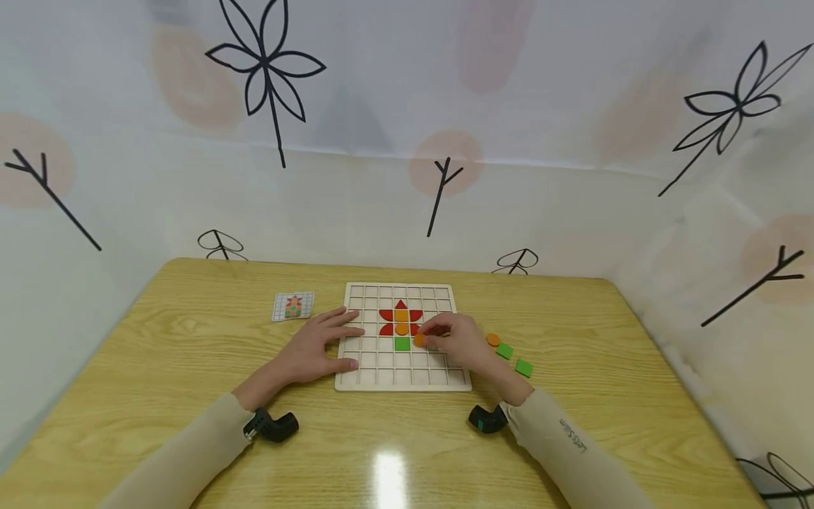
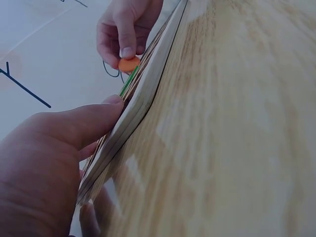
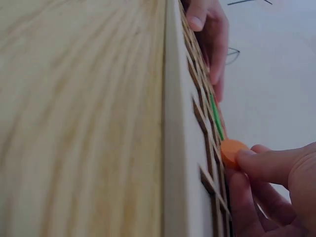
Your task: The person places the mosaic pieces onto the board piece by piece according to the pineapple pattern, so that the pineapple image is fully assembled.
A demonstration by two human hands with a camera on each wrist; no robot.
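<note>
So the right hand (image 1: 455,341) pinches the orange disc (image 1: 420,341) just right of the green square (image 1: 402,343) on the grid board (image 1: 403,388), left hand (image 1: 311,350) farther off, fingers spread over its left edge

Flat orange disc (image 3: 232,153) in right hand (image 1: 458,341), just beside green square (image 1: 403,344)

Soft, bright light is falling on my hands (image 1: 316,346) (image 1: 461,342); a white glare (image 1: 389,481) is gleaming on the near part of the surface (image 1: 210,339), while my wrist views are looking dimmer and blurring its grain.
</note>
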